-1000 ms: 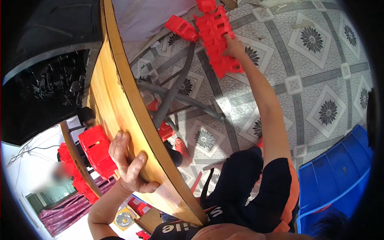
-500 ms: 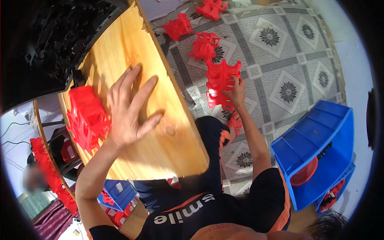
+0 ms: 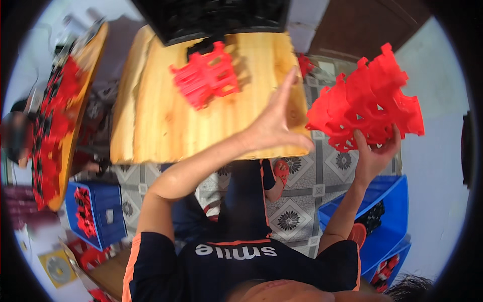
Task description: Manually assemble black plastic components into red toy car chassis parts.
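Observation:
My right hand (image 3: 380, 153) grips a large red plastic part (image 3: 375, 98) by its lower edge, holding it up to the right of the wooden table (image 3: 166, 133). The part is a curved openwork shell with notched edges and several holes. My left hand (image 3: 279, 123) is open over the table's right edge, thumb and fingers spread toward the held part but apart from it. A similar red plastic part (image 3: 206, 80) lies farther back on the table, against a small black piece (image 3: 201, 46). The palm side of my right hand is partly hidden.
Blue bins (image 3: 397, 201) stand at my lower right, with black parts (image 3: 373, 216) and a red bowl (image 3: 357, 234) inside. Another blue bin (image 3: 113, 211) is at left. A bench (image 3: 90, 100) bears red parts, and a person (image 3: 17, 133) sits beyond it. A dark screen-like panel (image 3: 211, 20) edges the table's back.
My right hand has lifted the red part from the floor to beside the table. My left hand has moved right from the table's middle. The view has turned toward the table.

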Motion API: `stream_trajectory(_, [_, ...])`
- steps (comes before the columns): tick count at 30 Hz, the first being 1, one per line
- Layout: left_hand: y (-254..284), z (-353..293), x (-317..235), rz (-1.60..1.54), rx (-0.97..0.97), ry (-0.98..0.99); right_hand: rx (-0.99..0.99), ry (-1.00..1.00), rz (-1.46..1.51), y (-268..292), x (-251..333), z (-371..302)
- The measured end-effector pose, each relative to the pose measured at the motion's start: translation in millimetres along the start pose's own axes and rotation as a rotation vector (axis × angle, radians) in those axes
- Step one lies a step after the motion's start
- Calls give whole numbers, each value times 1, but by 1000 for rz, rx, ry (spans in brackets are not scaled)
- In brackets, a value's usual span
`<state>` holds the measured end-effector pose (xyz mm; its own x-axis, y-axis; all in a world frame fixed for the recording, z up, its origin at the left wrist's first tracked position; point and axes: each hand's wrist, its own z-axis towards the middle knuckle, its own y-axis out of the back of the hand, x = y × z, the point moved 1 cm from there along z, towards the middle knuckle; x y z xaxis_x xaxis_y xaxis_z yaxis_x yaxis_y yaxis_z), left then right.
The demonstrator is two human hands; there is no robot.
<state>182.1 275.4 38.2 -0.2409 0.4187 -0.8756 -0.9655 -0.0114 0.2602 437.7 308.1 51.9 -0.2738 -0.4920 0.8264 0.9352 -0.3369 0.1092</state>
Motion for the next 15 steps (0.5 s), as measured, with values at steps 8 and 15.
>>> stream_trajectory(8, [124, -229, -88, 683, -693, -98, 724, 216, 516, -155, 112, -152])
stream_trajectory(15, [221, -298, -17, 1669, -792, -122, 1165, -5, 438, -344, 57, -277])
